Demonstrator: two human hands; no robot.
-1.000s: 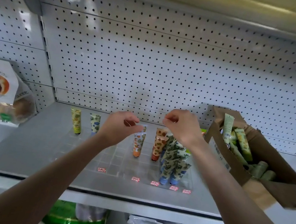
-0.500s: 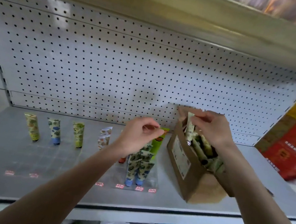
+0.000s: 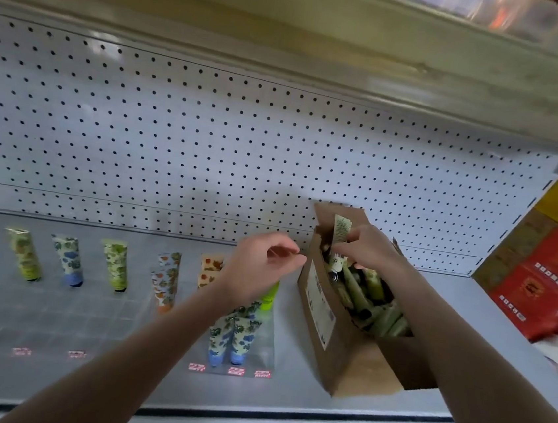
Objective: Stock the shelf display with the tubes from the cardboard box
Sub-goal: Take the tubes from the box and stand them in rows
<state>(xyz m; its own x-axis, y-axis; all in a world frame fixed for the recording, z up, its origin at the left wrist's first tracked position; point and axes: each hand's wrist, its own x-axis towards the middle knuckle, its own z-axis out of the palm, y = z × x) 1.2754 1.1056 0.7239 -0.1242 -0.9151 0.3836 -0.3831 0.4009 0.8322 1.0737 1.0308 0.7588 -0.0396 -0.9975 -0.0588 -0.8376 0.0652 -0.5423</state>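
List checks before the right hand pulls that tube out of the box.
1. Right hand grips pale green tube: ok, fingers curled round it.
2. Tube clear of cardboard box: not ok, lower end inside.
3. Left hand free: cannot tell, fingers curled, nothing visible in them.
4. Free slots in display tray: ok, bare grid at front left.

Matt brown cardboard box (image 3: 338, 324), glossy printed plastic tubes (image 3: 71, 260) – on a smooth grey metal shelf (image 3: 46, 376).
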